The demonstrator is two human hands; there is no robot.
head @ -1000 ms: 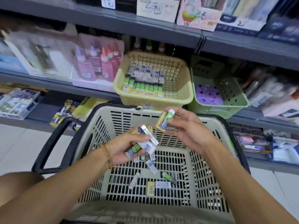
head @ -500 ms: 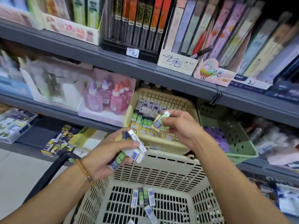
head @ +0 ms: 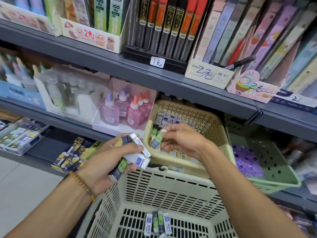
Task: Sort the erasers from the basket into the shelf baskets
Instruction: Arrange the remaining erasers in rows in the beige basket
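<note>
The grey metal shelf (head: 130, 134) carries, from its left end, a white open-front carton of clear bottles (head: 68, 95), a clear box of pink and purple glue bottles (head: 123, 110), a yellow perforated basket (head: 202, 121) with rows of erasers (head: 169, 117), and a green basket (head: 267, 157). The upper shelf (head: 106, 60) bears a black rack of lead refill tubes (head: 164, 38) with a price tag (head: 157, 62) at the front edge, between cardboard display boxes.

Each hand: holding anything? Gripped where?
Right hand: one green eraser, pinched at its upper end. Left hand: a bunch of erasers, thumb clamped across their middles.
</note>
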